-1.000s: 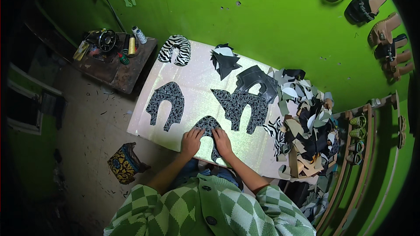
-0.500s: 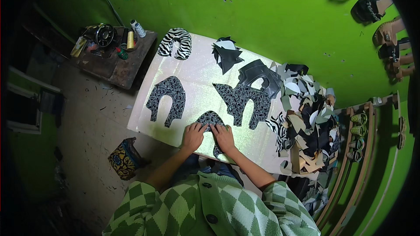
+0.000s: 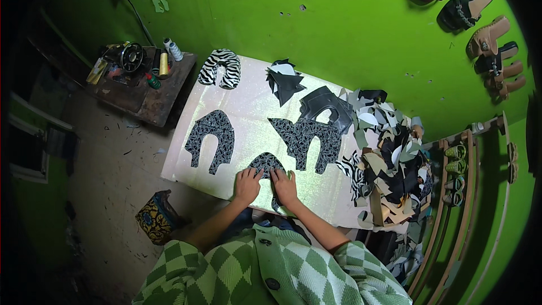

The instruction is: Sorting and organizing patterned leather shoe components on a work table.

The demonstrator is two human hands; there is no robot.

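patterned piece (image 3: pixel 266 162) under left hand (image 3: pixel 247 187) and right hand (image 3: pixel 284 188)

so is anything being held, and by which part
Left hand and right hand touch the nearest patterned piece near its curved end; gripping can't be told.

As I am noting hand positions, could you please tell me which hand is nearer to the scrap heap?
Right. The right hand is left of the scrap heap, apart from it; the left hand is farther left.

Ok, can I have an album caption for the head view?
Left hand and right hand together on a dark, patterned, curved piece atop a pale, shimmering table.
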